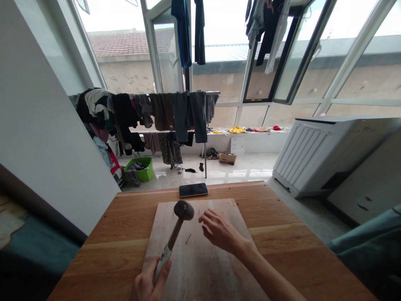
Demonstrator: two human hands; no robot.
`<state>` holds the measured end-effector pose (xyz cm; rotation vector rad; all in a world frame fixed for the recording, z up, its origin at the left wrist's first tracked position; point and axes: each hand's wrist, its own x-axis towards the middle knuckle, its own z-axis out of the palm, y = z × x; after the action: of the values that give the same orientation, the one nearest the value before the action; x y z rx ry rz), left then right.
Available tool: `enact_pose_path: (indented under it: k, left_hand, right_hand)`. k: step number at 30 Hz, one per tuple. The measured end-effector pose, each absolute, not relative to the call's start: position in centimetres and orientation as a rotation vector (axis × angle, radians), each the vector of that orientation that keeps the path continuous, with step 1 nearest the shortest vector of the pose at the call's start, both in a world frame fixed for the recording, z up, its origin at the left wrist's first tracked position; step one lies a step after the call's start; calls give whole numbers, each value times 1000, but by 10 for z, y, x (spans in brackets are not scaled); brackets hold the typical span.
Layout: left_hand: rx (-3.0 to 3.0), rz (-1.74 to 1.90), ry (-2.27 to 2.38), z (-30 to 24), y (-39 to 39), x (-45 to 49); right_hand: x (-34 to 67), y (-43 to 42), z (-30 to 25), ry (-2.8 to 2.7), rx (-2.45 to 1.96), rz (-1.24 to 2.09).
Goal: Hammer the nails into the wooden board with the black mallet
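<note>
My left hand (152, 279) is wrapped round the pale lower handle of a mallet (174, 234). The mallet's dark, rounded head (184, 210) points away from me, raised over a wooden board (203, 267). To the right of it, my right hand (221, 230) hovers above the board with its fingers loosely bent and apart; nothing shows between them. A nail (188, 238) is on the board between the mallet and my right hand; whether it lies flat or leans cannot be told. A few more thin nails show faintly near the board's far edge.
The board rests on a wooden table (282, 246). Beyond its far edge lies a black phone (193, 190). Farther off are a clothes rack hung with trousers (180, 117), a green basket (145, 169) and a white appliance (308, 154).
</note>
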<state>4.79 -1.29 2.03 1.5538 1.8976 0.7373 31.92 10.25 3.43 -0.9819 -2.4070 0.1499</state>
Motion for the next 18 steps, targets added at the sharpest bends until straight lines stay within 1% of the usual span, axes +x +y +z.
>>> enact_pose_path:
  k: [4,7,9,14,18]
  left_hand:
    - [1521,777,1935,30,-15,38]
    - [1528,834,1944,38,-18,45]
    - [1542,840,1937,42,-21,53]
    - [1575,810,1879,45,-30,70]
    - [1591,822,1797,42,-35,81]
  right_hand:
    - [275,81,50,-2800,-720,-95]
    - [255,78,49,-2919,-656,-240]
    - [251,80,48,-2948,-667,-262]
    - [267,78,49,-2973,-873,-204]
    - [295,77,47,-2830,-1122,90]
